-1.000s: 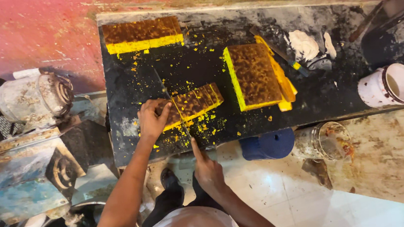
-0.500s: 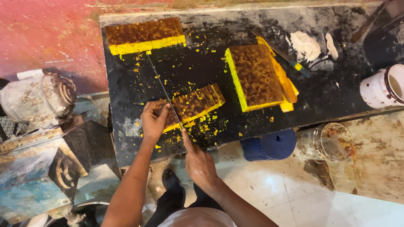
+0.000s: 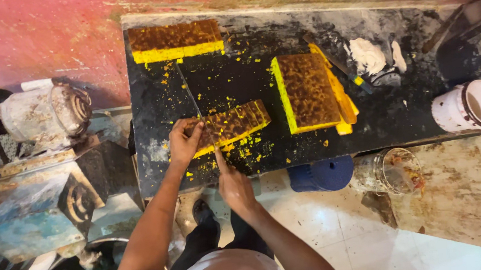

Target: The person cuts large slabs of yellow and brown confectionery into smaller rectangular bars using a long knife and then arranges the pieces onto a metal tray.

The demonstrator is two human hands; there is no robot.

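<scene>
Hands: left hand (image 3: 183,142) steadies yellow strip (image 3: 230,126), right hand (image 3: 234,187) grips knife (image 3: 191,96).

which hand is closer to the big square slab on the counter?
Right. The right hand sits below-left of the big square slab; the left hand is farther left, on the narrow strip.

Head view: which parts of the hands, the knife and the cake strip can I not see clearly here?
- Knife handle: hidden inside the right hand.
- Knife blade: very thin, so its edge against the cake strip is too small to judge.
- Near end of the strip: covered by the left hand.
- White container: cut off by the right edge.
</scene>
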